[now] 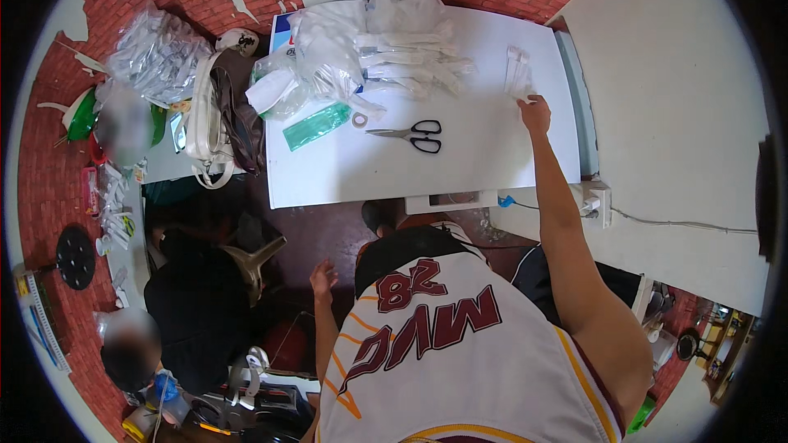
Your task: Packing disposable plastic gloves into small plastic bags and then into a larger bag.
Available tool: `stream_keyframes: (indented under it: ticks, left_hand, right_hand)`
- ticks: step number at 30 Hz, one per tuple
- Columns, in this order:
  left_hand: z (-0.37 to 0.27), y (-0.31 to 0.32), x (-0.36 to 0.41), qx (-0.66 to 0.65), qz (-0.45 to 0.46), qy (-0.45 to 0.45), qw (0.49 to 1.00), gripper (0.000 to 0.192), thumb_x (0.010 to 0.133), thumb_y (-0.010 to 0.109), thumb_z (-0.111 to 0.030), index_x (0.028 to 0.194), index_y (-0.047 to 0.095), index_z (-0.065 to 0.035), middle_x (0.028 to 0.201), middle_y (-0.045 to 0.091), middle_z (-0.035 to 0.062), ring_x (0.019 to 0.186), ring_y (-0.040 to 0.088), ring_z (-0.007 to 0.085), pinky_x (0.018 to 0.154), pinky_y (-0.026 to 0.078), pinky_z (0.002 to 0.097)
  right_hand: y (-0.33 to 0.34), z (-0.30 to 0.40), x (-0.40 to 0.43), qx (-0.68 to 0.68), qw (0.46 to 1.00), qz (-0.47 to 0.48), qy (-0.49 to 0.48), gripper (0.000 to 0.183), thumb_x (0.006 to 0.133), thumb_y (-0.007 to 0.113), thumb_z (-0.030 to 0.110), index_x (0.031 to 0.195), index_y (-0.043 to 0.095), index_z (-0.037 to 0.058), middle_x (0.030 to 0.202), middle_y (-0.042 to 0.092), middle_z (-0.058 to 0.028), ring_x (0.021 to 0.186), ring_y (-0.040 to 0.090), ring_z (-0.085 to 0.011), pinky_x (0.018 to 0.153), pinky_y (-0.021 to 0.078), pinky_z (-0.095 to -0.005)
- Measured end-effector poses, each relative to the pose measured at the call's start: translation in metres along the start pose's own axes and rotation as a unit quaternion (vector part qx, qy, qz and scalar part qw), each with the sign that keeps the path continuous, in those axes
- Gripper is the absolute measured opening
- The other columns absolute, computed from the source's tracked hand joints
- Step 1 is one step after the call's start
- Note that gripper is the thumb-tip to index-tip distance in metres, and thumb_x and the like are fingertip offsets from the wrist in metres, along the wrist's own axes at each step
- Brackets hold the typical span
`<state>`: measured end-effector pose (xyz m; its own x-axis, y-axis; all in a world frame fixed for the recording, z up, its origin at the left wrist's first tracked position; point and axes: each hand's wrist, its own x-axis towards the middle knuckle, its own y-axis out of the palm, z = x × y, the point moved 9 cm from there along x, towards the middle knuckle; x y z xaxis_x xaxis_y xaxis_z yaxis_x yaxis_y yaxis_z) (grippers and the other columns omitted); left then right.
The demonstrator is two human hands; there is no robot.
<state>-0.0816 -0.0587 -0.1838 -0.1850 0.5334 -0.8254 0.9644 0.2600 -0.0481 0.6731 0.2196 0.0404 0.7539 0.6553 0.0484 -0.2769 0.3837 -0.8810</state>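
Observation:
My right hand (535, 114) reaches to the right side of the white table (486, 154). Its fingertips meet the near end of a small stack of clear plastic packets (518, 69); whether they grip it I cannot tell. My left hand (323, 277) hangs low beside my body, holding nothing, its fingers loosely apart. Scissors with black handles (411, 134) lie mid-table, blades to the left. Left of them are a small roll of tape (359, 119) and a green plastic packet (317, 127). Several bundles of clear plastic packaging (412, 64) are laid in rows farther back.
Bulging clear plastic bags (326, 43) crowd the table's back left. Against its left side stands a cream bag (206, 111) with brown cloth (237, 104). A person in black (197, 301) sits at lower left. A power outlet (597, 204) with a cord is on the right wall.

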Motion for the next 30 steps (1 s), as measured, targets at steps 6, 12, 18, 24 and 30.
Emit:
stream_keyframes:
  ticks: [6,12,18,24,30]
  left_hand:
    - [0.023,-0.014,-0.035,-0.043,-0.065,-0.025,0.997,0.041,0.098,0.066,-0.037,0.128,0.068,-0.0098,0.105,0.070,0.0045,0.080,0.064,0.0119,0.073,0.051,0.0280]
    - [-0.140,0.116,-0.099,0.109,0.078,0.281,0.950,0.019,0.099,0.069,-0.015,0.115,0.071,-0.0042,0.102,0.068,0.0001,0.093,0.062,0.0107,0.083,0.049,0.0255]
    - [-0.276,0.311,-0.140,0.377,0.119,0.533,0.748,0.033,0.091,0.070,-0.010,0.124,0.068,-0.0134,0.126,0.063,0.0151,0.122,0.058,0.0323,0.102,0.047,0.0422]
    - [-0.266,0.390,-0.118,0.494,0.039,0.622,0.606,0.050,0.094,0.069,-0.026,0.141,0.058,-0.0147,0.155,0.043,0.0160,0.144,0.038,0.0400,0.119,0.029,0.0554]
    - [-0.291,0.368,-0.088,0.454,-0.093,0.629,0.624,0.065,0.088,0.074,-0.026,0.147,0.051,-0.0094,0.158,0.039,0.0213,0.147,0.035,0.0412,0.119,0.027,0.0590]
  right_hand:
    - [0.014,0.010,-0.009,-0.103,0.994,0.021,-0.003,0.042,0.082,0.081,0.042,0.116,0.076,0.0184,0.121,0.066,-0.0145,0.121,0.059,-0.0357,0.101,0.0513,-0.0490]
    - [0.011,0.011,-0.001,-0.127,0.990,0.001,-0.057,0.022,0.090,0.073,0.032,0.105,0.079,0.0165,0.113,0.069,-0.0113,0.113,0.063,-0.0325,0.093,0.0530,-0.0493]
    - [-0.059,0.042,0.024,0.179,0.967,-0.089,-0.159,0.023,0.099,0.067,0.026,0.105,0.075,0.0056,0.102,0.071,-0.0136,0.080,0.071,-0.0273,0.075,0.0552,-0.0396]
    - [-0.159,0.095,0.020,0.227,0.953,-0.075,-0.188,0.028,0.102,0.067,0.028,0.106,0.073,0.0013,0.096,0.073,-0.0106,0.075,0.070,-0.0210,0.069,0.0538,-0.0340]
    - [-0.122,0.104,-0.034,0.386,0.890,0.198,-0.140,0.033,0.103,0.067,0.031,0.096,0.069,-0.0009,0.087,0.070,-0.0052,0.065,0.066,-0.0122,0.054,0.0453,-0.0255]
